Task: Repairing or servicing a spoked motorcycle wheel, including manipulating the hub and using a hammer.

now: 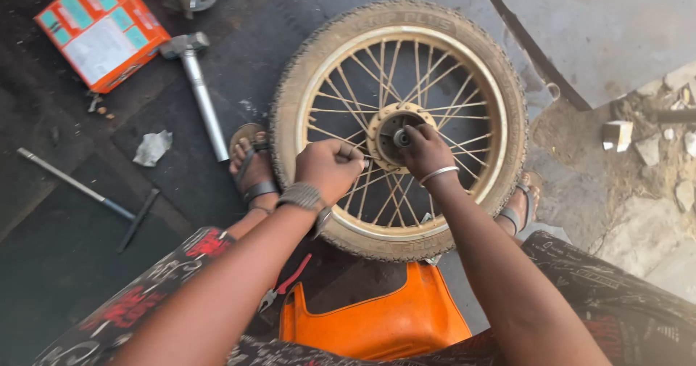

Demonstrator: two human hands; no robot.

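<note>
Both hands — left hand (330, 166), right hand (426, 150) — apparently grip the hub (395, 135).

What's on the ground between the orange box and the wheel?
In the head view, a grey metal hammer lies on the dark floor between the orange box and the wheel, its handle running toward the sandalled foot.

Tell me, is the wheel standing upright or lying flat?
Lying flat. The wheel shows its full round face, spokes and hub from above, resting on the dark mat between the feet.
</note>
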